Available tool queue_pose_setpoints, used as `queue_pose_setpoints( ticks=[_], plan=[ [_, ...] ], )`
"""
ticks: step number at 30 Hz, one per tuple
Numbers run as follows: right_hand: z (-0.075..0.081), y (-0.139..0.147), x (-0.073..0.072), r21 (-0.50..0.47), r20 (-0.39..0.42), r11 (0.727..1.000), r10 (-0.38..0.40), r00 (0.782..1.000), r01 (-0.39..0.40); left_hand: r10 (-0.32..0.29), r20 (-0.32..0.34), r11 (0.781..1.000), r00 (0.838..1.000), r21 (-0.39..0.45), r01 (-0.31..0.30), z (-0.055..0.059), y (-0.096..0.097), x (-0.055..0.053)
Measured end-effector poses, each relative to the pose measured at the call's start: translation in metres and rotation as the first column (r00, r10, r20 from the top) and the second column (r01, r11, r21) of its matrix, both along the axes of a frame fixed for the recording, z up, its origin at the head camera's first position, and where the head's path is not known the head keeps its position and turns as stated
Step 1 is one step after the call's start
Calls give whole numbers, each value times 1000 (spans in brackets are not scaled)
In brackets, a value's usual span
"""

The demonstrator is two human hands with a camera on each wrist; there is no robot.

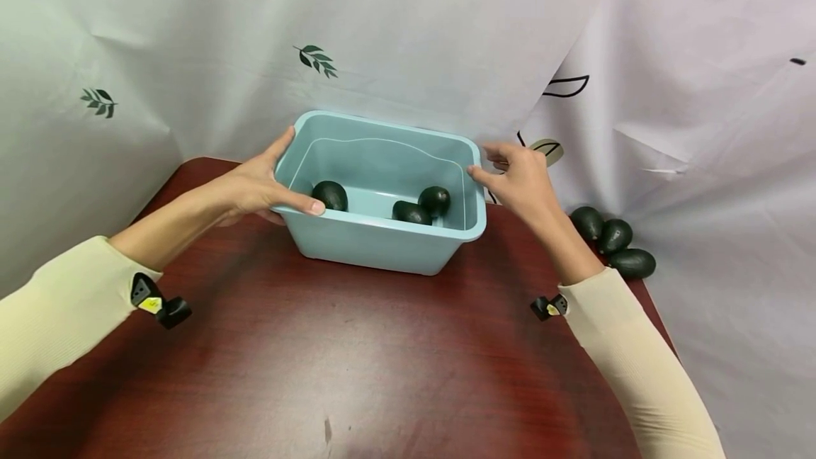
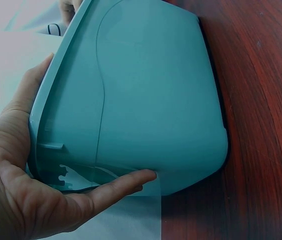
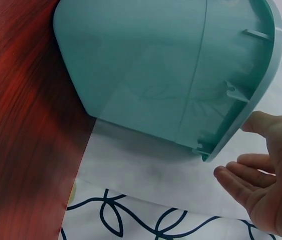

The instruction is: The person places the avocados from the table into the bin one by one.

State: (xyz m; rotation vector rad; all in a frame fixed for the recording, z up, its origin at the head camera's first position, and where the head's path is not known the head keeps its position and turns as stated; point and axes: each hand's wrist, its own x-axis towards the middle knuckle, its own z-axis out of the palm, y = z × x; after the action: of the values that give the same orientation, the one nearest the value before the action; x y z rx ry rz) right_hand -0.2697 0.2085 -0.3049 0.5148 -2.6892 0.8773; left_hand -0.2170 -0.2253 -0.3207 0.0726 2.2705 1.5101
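A light blue plastic bin (image 1: pixel 376 241) stands toward the back of the table, and its front wall faces me. Inside lie three dark green avocados: one on the left (image 1: pixel 330 195) and two together on the right (image 1: pixel 435 201). My left hand (image 1: pixel 255 183) grips the bin's left end, its thumb over the front rim. In the left wrist view a finger of that hand (image 2: pixel 36 197) reaches under the rim along the bin's wall (image 2: pixel 150 95). My right hand (image 1: pixel 524 179) is at the right rim, thumb tip right at the edge. The right wrist view shows its loosely bent fingers (image 3: pixel 250 176) apart from the bin.
Three more avocados (image 1: pixel 615 236) sit together at the table's right edge, beyond my right forearm. The dark red wooden table (image 1: pixel 357 346) extends in front of the bin. A pale curtain (image 1: pixel 408 34) with leaf prints hangs close behind the bin and along the right side.
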Motion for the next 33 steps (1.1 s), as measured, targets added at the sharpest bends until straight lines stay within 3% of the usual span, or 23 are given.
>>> queue_pose_setpoints(
  ticks=[7, 26, 33],
  plan=[
    [1, 3, 1, 41, -23, 999, -27, 999, 28, 1, -3, 1000, 1000, -10, -1, 0, 0, 0],
    [-3, 23, 6, -28, 63, 998, -55, 996, 57, 7, -4, 1000, 1000, -3, -7, -1, 0, 0],
    [-7, 33, 8, -25, 59, 996, -84, 995, 86, 4, -6, 1000, 1000, -9, -4, -1, 0, 0]
  ],
)
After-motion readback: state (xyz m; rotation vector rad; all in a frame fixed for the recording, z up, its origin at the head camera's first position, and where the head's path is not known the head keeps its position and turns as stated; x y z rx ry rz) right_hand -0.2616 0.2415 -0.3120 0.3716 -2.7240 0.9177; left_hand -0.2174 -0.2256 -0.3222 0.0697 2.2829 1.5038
